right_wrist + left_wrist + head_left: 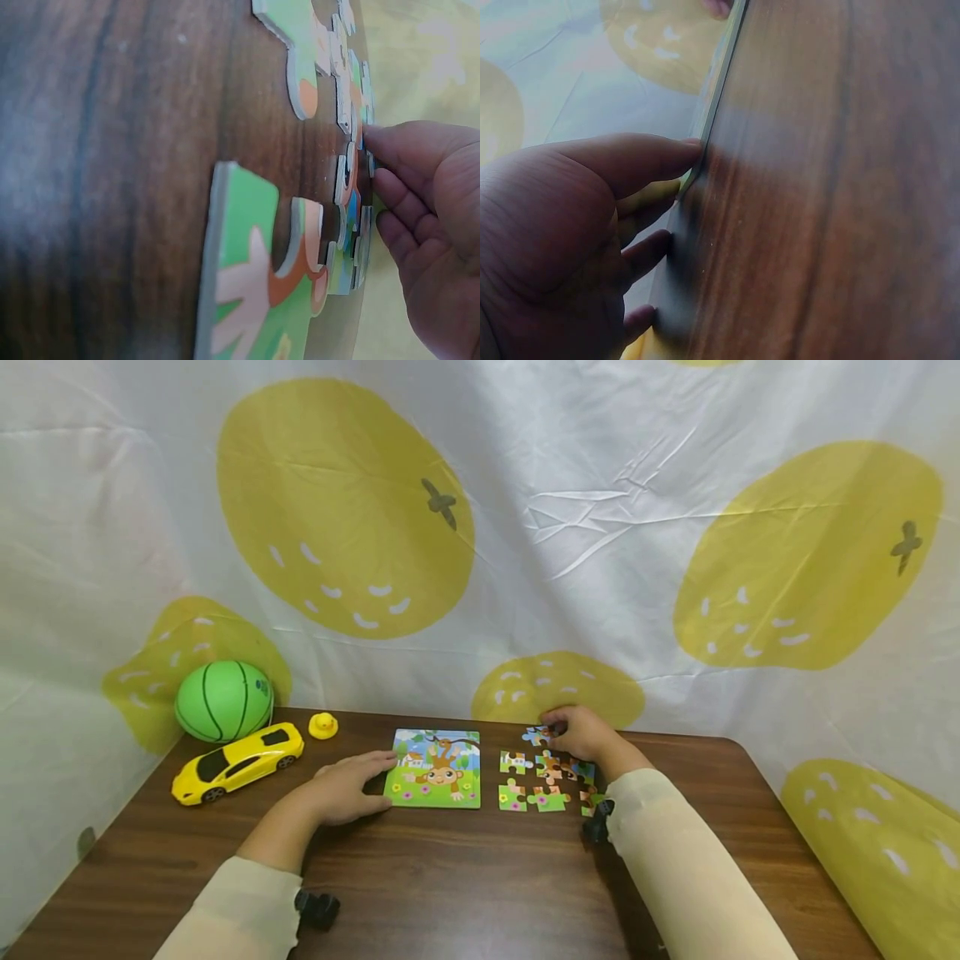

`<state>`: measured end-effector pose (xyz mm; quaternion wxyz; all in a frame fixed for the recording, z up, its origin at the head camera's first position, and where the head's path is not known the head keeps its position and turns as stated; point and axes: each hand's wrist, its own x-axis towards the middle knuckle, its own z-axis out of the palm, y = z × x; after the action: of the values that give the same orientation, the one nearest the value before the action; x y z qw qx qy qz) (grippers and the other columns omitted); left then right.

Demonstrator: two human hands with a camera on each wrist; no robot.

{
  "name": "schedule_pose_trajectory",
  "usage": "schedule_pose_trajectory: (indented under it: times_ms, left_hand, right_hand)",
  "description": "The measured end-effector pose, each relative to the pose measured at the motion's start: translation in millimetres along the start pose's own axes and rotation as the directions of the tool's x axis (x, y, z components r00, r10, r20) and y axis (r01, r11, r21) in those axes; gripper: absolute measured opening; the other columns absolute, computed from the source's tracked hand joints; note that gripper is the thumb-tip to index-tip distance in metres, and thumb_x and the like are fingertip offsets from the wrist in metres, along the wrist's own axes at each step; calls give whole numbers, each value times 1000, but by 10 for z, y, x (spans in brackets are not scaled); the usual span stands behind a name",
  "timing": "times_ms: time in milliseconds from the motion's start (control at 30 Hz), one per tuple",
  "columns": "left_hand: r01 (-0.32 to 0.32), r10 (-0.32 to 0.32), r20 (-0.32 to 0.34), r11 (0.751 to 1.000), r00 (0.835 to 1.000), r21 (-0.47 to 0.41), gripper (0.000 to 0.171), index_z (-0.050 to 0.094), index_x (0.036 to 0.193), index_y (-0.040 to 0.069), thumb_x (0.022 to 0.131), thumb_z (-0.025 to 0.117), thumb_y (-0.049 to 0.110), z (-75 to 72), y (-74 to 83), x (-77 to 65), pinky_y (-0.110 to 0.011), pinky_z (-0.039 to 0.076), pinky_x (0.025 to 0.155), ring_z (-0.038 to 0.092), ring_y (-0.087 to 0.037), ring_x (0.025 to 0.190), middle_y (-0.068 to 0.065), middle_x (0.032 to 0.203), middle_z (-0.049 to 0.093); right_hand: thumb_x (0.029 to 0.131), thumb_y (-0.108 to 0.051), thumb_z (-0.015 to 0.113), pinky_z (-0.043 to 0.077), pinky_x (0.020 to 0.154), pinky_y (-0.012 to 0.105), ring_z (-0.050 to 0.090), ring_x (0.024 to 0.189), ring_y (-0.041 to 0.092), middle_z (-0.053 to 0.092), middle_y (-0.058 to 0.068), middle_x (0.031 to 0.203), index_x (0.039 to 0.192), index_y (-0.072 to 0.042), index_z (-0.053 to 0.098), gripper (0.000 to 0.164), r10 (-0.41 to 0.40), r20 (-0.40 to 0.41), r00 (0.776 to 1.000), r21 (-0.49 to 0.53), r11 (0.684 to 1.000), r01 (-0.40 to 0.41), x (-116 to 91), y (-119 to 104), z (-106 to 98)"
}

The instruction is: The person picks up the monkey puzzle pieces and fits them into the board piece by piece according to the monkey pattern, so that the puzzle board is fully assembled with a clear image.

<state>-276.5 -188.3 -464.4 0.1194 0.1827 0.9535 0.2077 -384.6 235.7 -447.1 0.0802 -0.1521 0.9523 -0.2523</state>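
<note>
A square picture board (432, 768) with a cartoon monkey lies flat on the brown table. My left hand (348, 789) touches its left edge, thumb and fingers extended; in the left wrist view the thumb meets the corner of the thin board (721, 82). To the right lie several loose jigsaw pieces (551, 799) in rough rows. My right hand (585, 735) reaches over their far end, fingertips pinching a blue jigsaw piece (535, 737). The right wrist view shows the thumb and bent fingers of that hand (435, 202) at the far pieces, and a green piece (247, 262) nearer.
A yellow toy car (240, 763), a green ball (225, 700) and a small yellow duck (323, 725) stand at the table's left. Behind hangs a white cloth (570, 568) with yellow fruit prints. Bare wooden tabletop (465, 877) lies in front of the board.
</note>
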Motion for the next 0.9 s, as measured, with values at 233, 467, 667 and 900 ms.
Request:
schedule_pose_trajectory:
  times_ms: [233, 467, 667, 900]
  left_hand:
    - [-2, 2, 4, 1000, 1000, -1, 71, 48, 162, 15, 100, 72, 41, 4, -11, 5, -81, 28, 117, 35, -43, 160, -3, 175, 38]
    - [5, -5, 7, 1000, 1000, -1, 71, 48, 162, 16, 100, 72, 41, 3, -9, 6, -82, 27, 118, 35, -43, 161, -3, 175, 38]
    - [9, -9, 10, 1000, 1000, -6, 71, 48, 162, 15, 100, 72, 40, -6, 3, -1, -82, 27, 118, 35, -43, 160, -4, 175, 38]
    - [8, -8, 5, 1000, 1000, -3, 71, 48, 163, 16, 100, 72, 41, -4, -6, 7, -82, 27, 118, 35, -43, 160, -3, 175, 38]
  right_hand:
    - [101, -15, 73, 57, 90, 43, 66, 115, 29, 71, 15, 131, 146, -7, 66, 46, 8, 2, 1000, 0, 1000, -8, 7, -10, 9]
    - [101, -16, 74, 57, 95, 46, 66, 116, 30, 71, 16, 132, 146, -5, 65, 47, 1, -6, 1000, -12, 1000, -1, 24, -1, 11]
    - [100, -18, 76, 58, 92, 44, 67, 109, 26, 72, 14, 127, 144, -5, 67, 46, 5, -12, 1000, -22, 1000, -6, 28, -8, 17]
    - [98, -16, 76, 59, 89, 43, 68, 98, 22, 74, 14, 123, 140, -1, 69, 45, -23, -10, 1000, -41, 999, 23, 30, -23, 14]
